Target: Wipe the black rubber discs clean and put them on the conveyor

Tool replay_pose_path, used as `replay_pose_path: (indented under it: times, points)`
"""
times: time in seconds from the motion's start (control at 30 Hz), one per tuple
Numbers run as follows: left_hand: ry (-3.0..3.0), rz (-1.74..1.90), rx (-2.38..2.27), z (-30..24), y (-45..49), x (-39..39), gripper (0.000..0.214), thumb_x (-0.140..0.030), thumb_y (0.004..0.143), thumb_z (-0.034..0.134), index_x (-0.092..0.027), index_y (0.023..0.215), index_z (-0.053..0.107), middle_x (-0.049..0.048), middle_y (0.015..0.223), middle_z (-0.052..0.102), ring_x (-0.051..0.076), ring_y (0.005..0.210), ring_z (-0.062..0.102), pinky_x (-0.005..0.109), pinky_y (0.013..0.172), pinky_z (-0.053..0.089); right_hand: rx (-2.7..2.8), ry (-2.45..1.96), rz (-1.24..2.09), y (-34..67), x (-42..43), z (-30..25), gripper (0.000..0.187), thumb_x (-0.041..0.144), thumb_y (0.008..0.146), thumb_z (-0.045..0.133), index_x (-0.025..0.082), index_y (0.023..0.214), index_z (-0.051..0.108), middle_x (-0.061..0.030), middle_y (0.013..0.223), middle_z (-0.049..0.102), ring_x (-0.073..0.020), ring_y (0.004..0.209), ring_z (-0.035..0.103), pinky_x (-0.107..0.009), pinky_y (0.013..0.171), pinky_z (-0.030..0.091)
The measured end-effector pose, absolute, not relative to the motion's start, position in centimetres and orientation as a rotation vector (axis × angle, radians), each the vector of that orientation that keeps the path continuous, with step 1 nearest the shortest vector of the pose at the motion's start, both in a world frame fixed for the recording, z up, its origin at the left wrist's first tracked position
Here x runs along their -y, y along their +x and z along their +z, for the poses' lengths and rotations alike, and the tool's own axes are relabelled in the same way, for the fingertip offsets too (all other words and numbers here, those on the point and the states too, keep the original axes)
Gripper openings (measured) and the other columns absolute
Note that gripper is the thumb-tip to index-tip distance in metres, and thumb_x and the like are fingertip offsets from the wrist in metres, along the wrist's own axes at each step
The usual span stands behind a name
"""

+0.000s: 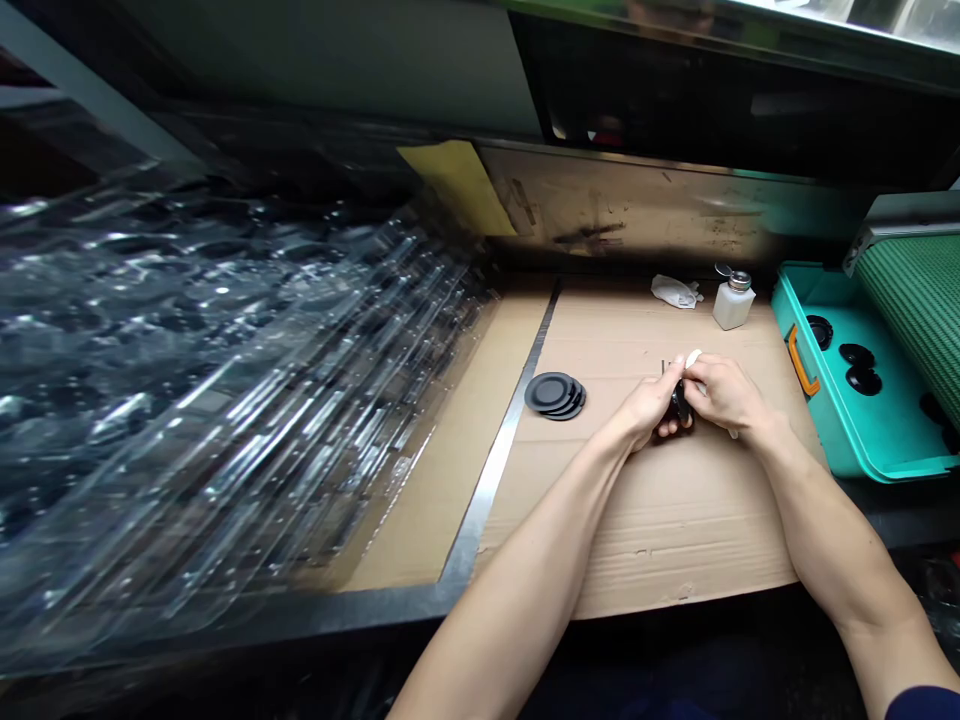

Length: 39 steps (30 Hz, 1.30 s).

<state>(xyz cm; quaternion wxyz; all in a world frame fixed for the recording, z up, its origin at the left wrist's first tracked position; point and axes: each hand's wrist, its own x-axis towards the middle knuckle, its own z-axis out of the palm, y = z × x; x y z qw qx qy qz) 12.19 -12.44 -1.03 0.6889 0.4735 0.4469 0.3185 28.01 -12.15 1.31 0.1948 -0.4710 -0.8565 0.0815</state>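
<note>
1. Left hand (651, 405) closed around small black part (681, 408), over cardboard sheet (660, 520).
2. Right hand (724, 393) pinched shut on white wipe (694, 356), pressed against same part.
3. Stack of black discs (555, 394) near, left of hands.
4. Dispenser bottle (733, 300) and crumpled cloth (675, 291) at rear (back panel scuffed).
5. Clear plastic trays (187, 400) piled left; teal bin (847, 440) right, beside green belt (922, 300).

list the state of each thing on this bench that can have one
left hand: shut on small black part
right hand: pinching white wipe against the part
black discs: stacked flat on cardboard
bottle: upright, cap flap seems raised
white cloth: crumpled, lying loose
teal tray: holds loose black pieces
clear trays: stacked, blurred
</note>
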Motion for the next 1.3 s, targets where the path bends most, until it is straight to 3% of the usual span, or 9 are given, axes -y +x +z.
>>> replay_pose_path:
  times: [0.1, 0.27, 0.6, 0.7, 0.8, 0.93, 1.07, 1.2, 1.3]
  points:
    - [0.943, 0.714, -0.929, -1.1, 11.8, 12.0, 0.072, -0.076, 0.095, 0.036, -0.013, 0.073, 0.063, 0.0083, 0.054, 0.062, 0.01, 0.036, 0.049, 0.02, 0.033, 0.03, 2.197, -1.219, 0.271, 27.8, 11.9, 0.4, 0.021, 0.019, 0.092, 0.052, 0.019, 0.079, 0.068, -0.0035, 0.079, 0.064, -0.0158, 0.073, 0.057, -0.027, 0.071, 0.042]
    - [0.566, 0.623, -0.83, -0.7, 10.8, 11.1, 0.081, -0.068, 0.101, 0.011, -0.01, 0.08, 0.064, 0.0102, 0.056, 0.061, 0.01, 0.038, 0.05, 0.019, 0.032, 0.033, 1.671, -1.3, 0.345, 27.1, 11.6, -0.3, 0.026, 0.037, 0.096, 0.054, 0.019, 0.092, 0.071, -0.0044, 0.086, 0.07, -0.0159, 0.073, 0.062, -0.027, 0.07, 0.048]
    - [0.501, 0.582, -0.751, -1.6, 10.4, 10.2, 0.08, -0.065, 0.102, 0.007, -0.012, 0.08, 0.063, 0.0117, 0.059, 0.063, 0.013, 0.04, 0.054, 0.019, 0.034, 0.04, 1.794, -1.396, 0.507, 26.9, 11.7, -0.1, 0.024, 0.038, 0.088, 0.06, 0.019, 0.08, 0.071, -0.0019, 0.073, 0.07, -0.015, 0.067, 0.061, -0.026, 0.068, 0.047]
    - [0.595, 0.598, -0.772, -1.6, 10.8, 10.6, 0.079, -0.07, 0.1, 0.015, -0.012, 0.079, 0.064, 0.012, 0.06, 0.065, 0.013, 0.042, 0.056, 0.019, 0.037, 0.043, 1.906, -1.361, 0.496, 27.1, 11.7, 0.0, 0.021, 0.034, 0.087, 0.059, 0.019, 0.079, 0.071, -0.0018, 0.074, 0.07, -0.015, 0.069, 0.061, -0.026, 0.069, 0.047]
    - [0.71, 0.683, -0.807, -1.1, 11.3, 11.7, 0.066, -0.07, 0.098, 0.038, -0.011, 0.091, 0.067, 0.0105, 0.068, 0.068, 0.013, 0.049, 0.06, 0.021, 0.045, 0.05, 1.866, -1.37, 0.386, 28.0, 11.3, -0.2, 0.022, 0.034, 0.088, 0.058, 0.019, 0.08, 0.072, -0.0027, 0.076, 0.071, -0.0155, 0.068, 0.061, -0.027, 0.07, 0.046]
    - [0.806, 0.83, -0.738, 0.8, 11.0, 13.8, 0.043, -0.044, 0.094, 0.064, -0.014, 0.125, 0.064, 0.0069, 0.087, 0.069, 0.015, 0.071, 0.066, 0.026, 0.062, 0.056, 1.621, -1.517, 0.241, 30.0, 10.0, -0.8, 0.029, 0.04, 0.089, 0.057, 0.017, 0.086, 0.074, -0.0053, 0.078, 0.072, -0.0182, 0.069, 0.063, -0.03, 0.07, 0.048]
    - [1.027, 0.908, -0.815, 3.3, 7.7, 16.1, 0.045, -0.035, 0.089, 0.064, -0.013, 0.129, 0.066, 0.008, 0.093, 0.067, 0.016, 0.08, 0.063, 0.025, 0.063, 0.052, 1.533, -1.74, 0.276, 32.0, 8.9, -1.4, 0.028, 0.04, 0.088, 0.056, 0.018, 0.089, 0.074, -0.006, 0.076, 0.073, -0.0216, 0.072, 0.066, -0.031, 0.072, 0.048]
    - [1.161, 0.977, -1.131, 4.9, 1.4, 16.3, 0.052, -0.034, 0.081, 0.063, -0.015, 0.129, 0.061, 0.0054, 0.085, 0.066, 0.017, 0.074, 0.062, 0.025, 0.056, 0.046, 1.584, -1.956, 0.265, 33.3, 8.8, -2.1, 0.022, 0.03, 0.084, 0.058, 0.018, 0.09, 0.075, -0.0101, 0.084, 0.074, -0.0248, 0.081, 0.066, -0.034, 0.077, 0.047]
    - [1.196, 0.985, -1.414, 4.9, -3.0, 14.6, 0.04, -0.034, 0.074, 0.065, -0.018, 0.11, 0.057, -0.0003, 0.074, 0.062, 0.015, 0.061, 0.06, 0.023, 0.049, 0.039, 1.539, -1.915, 0.105, 33.6, 8.9, -2.3, 0.031, 0.034, 0.088, 0.055, 0.015, 0.104, 0.074, -0.0155, 0.102, 0.071, -0.0277, 0.094, 0.065, -0.037, 0.086, 0.048]
